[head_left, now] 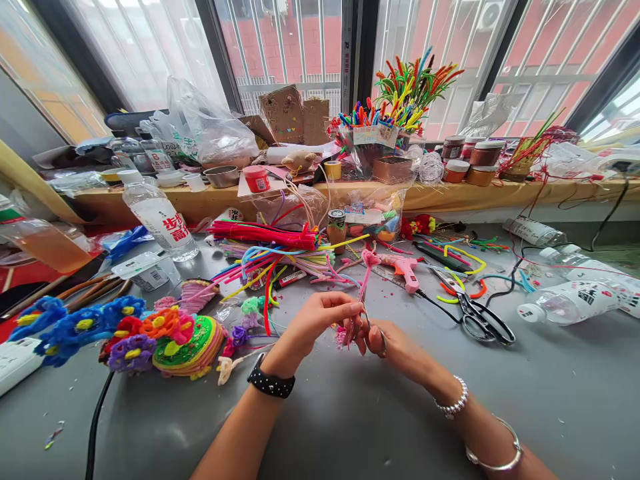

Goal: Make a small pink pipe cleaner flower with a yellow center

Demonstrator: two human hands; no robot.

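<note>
Near the middle of the grey table, my left hand (320, 322) pinches a pink pipe cleaner piece (369, 261) whose fuzzy top stands up above the fingers. My right hand (393, 343) has its fingers through the handles of small scissors (368, 313), with the blades up against the pink piece. Pink fluffy bits (342, 335) show just below my fingers. How far the blades are apart is too small to tell. A pink glue gun (400, 268) lies just behind my hands.
Large black-handled scissors (480, 319) and plastic bottles (573, 301) lie on the right. Pipe cleaner bundles (265, 233) lie behind my left hand. Fuzzy flowers (83, 325) and a standing bottle (159, 217) are on the left. A cluttered ledge (440, 195) runs behind.
</note>
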